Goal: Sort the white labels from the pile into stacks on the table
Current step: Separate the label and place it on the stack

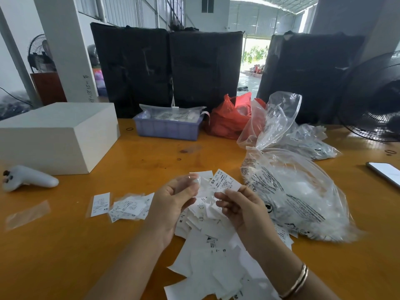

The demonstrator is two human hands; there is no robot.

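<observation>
A loose pile of white labels (213,254) lies on the orange table (65,245) in front of me, under both wrists. My right hand (240,204) pinches a white label marked XS (225,180) above the pile. My left hand (173,200) pinches another white label (202,180) beside it, fingers curled. To the left of the hands sit a single XS label (100,204) and a small stack of S labels (129,207).
A large clear plastic bag (298,191) lies at the right. Behind stand a white box (58,135), a purple tray (167,126) and a red bag (229,118). A white controller (28,178) lies left, a phone (385,172) far right, a fan (376,100) behind it.
</observation>
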